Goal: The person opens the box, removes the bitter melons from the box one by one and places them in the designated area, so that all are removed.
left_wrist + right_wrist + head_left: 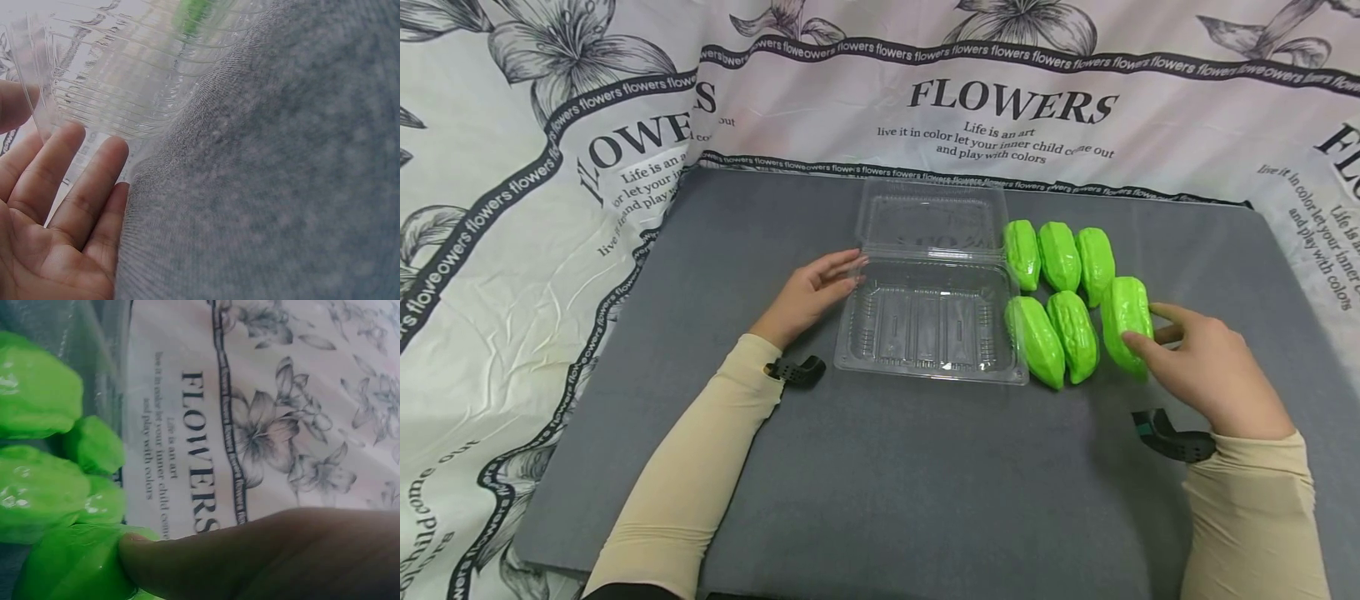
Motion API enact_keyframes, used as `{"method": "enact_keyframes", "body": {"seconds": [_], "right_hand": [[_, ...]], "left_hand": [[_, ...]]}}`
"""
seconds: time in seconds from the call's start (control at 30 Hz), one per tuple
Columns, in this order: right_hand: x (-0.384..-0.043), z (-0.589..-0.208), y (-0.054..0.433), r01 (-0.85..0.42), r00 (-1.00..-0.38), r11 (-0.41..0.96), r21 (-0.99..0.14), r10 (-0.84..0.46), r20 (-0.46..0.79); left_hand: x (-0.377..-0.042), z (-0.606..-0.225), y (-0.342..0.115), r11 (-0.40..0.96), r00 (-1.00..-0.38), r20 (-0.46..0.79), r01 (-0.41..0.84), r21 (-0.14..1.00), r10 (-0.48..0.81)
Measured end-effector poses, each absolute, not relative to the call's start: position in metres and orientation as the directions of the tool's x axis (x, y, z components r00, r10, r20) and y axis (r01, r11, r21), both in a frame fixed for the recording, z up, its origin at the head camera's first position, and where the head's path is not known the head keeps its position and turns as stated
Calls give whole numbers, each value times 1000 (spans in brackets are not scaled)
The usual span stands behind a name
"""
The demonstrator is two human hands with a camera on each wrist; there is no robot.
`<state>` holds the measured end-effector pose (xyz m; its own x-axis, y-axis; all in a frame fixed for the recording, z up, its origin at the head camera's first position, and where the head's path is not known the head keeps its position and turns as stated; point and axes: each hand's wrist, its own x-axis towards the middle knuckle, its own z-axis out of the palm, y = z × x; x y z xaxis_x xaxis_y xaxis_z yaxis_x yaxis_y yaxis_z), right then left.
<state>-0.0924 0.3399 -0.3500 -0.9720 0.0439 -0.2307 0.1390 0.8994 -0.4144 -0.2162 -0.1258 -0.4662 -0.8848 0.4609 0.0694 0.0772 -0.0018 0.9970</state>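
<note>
A clear plastic clamshell box [925, 321] lies with its lid [932, 217] folded back, away from me. At its left side, my left hand [808, 292] touches the edge near the hinge with nearly straight fingers; in the left wrist view the fingertips [115, 150] are right at the ribbed wall. My right hand [1221, 367] pinches a bright green, ridged star fruit [1126, 321] between thumb and fingers. In the right wrist view, the thumb [162, 562] presses on this shiny star fruit [75, 565]. The fingers on its far side are hidden there.
Several more green star fruits [1060, 254] stand in two rows right of the box, the front-left one [1037, 342] against its rim. The grey table [940, 483] is backed by a flower-printed cloth [1000, 108], which also hangs along the left.
</note>
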Motion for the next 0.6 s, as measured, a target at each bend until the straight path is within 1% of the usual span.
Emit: {"method": "enact_keyframes", "body": {"seconds": [0.17,0.4,0.6], "right_hand": [[-93,-362,348,152,-960,898,-413,35,-277],[-95,-376,355,163,-953,896,-413,34,-302],[-98,-384,356,162,-935,895,-415,4,-355]], "left_hand": [[-216,-466,-125,-3,-882,69,76,997,466],[-217,-465,-123,-4,-883,74,81,997,464],[-219,-467,-125,28,-884,63,86,996,463]]}}
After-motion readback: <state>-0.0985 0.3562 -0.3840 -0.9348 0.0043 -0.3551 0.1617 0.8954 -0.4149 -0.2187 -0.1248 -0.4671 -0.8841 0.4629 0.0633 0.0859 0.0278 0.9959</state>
